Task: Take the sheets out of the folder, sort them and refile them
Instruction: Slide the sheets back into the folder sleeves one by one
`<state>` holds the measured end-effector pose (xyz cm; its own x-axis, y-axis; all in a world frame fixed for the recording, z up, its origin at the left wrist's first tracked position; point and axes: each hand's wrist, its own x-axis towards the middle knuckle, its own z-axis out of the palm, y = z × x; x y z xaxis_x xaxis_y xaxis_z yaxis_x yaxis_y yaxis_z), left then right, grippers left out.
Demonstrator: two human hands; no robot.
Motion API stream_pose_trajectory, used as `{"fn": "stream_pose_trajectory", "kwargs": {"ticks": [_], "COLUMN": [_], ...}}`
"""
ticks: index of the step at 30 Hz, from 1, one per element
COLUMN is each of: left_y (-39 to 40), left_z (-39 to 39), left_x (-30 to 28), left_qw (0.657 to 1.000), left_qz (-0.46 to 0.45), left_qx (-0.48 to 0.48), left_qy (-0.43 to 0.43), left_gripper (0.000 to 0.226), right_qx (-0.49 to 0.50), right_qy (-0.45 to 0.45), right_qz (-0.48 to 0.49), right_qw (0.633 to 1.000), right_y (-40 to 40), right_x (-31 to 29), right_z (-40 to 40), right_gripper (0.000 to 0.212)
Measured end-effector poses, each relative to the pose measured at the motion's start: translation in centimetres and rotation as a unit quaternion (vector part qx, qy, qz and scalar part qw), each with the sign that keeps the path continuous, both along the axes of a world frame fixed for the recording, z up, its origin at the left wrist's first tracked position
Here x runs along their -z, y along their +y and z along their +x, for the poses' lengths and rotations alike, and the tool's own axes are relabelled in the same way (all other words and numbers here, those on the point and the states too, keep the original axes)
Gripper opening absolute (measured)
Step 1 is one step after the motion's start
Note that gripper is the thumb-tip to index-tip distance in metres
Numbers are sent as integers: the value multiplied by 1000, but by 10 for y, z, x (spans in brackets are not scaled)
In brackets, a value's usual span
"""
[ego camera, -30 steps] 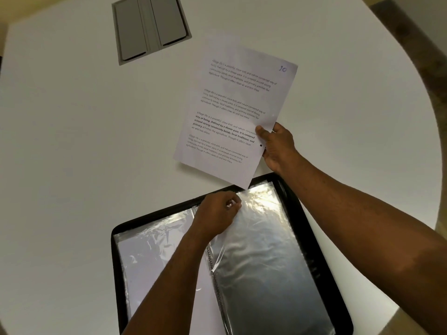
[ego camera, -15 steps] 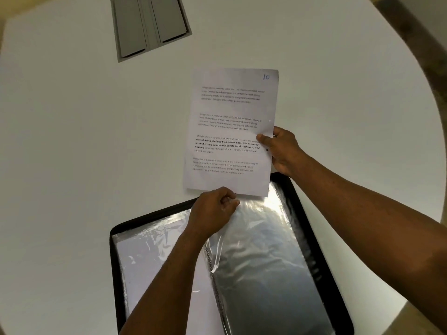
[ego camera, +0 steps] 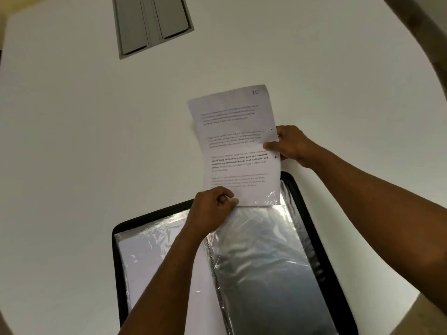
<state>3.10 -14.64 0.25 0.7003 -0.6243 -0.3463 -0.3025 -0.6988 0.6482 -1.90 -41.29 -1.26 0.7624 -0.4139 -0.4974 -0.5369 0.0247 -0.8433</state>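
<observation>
Refiling step, by the look of it. Right hand (ego camera: 294, 143) fingers pinch sheet (ego camera: 238, 146) by right edge; left hand (ego camera: 212, 212) fingers pinch sleeve (ego camera: 263, 262) mouth at folder (ego camera: 314, 204) top. Sheet's bottom edge at mouth. Next: slide sheet down, square.

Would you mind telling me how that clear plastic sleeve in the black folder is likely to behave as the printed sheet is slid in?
The clear plastic sleeve looks thin and wrinkled, so it will probably flop and cling. Its glossy glare suggests a slippery surface. The printed white sheet already bows between the right hand and left hand, so it may buckle.
</observation>
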Motion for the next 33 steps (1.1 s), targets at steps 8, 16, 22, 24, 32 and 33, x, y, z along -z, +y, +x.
{"fn": "stream_pose_trajectory", "kwargs": {"ticks": [8, 16, 22, 24, 32, 33], "left_y": [-2, 16, 8, 10, 28, 29], "left_z": [1, 17, 19, 21, 35, 36], "left_x": [2, 2, 7, 7, 8, 8], "left_qw": [996, 990, 988, 986, 982, 984], "left_qz": [61, 111, 112, 127, 152, 144], "left_qx": [63, 87, 106, 105, 107, 102], "left_qy": [15, 24, 20, 12, 16, 13], "left_gripper": [12, 9, 7, 8, 11, 10], "right_qx": [-62, -56, -103, -108, -143, -143], "right_qy": [18, 22, 56, 64, 102, 103], "right_qz": [62, 134, 136, 123, 142, 145], "right_qw": [996, 989, 984, 984, 974, 974], "right_y": [-8, -7, 5, -2, -26, -27], "right_x": [3, 12, 7, 6, 7, 7], "right_z": [0, 7, 20, 23, 22, 22], "right_gripper": [35, 39, 31, 34, 41, 42]}}
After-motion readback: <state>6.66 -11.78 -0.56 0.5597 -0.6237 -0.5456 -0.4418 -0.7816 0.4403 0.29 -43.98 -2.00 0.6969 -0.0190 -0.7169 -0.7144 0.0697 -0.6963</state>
